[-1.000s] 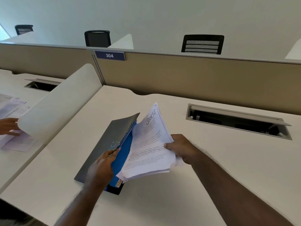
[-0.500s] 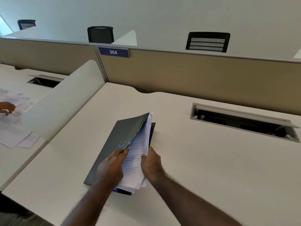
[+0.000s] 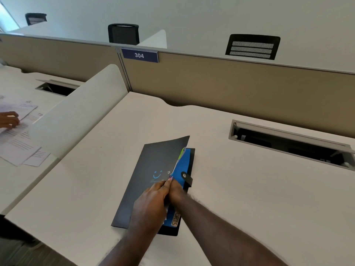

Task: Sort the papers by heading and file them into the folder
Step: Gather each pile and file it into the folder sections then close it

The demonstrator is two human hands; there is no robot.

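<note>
A dark grey folder (image 3: pixel 153 166) with a blue smiley on its cover lies on the white desk (image 3: pixel 249 198), cover raised a little over a blue inner pocket (image 3: pixel 185 162). My left hand (image 3: pixel 151 200) grips the cover's free edge near some coloured tabs. My right hand (image 3: pixel 177 191) reaches under the cover, its fingers hidden inside. The papers are tucked in the folder and almost wholly out of sight. A tab label ending "ORTS" (image 3: pixel 175 220) shows at the near edge. A black snap strap (image 3: pixel 187 177) sticks out on the right.
An open cable hatch (image 3: pixel 288 143) sits in the desk at the right. A white curved divider (image 3: pixel 80 116) borders the left side. Beyond it, loose papers (image 3: pixel 19 139) and another person's hand (image 3: pixel 9 120) are on the neighbouring desk. A beige partition (image 3: pixel 230 89) stands behind.
The stack of papers headed "Sports" went from my right hand into the folder. The cover has come down nearly closed, and both hands have drawn together at its edge.
</note>
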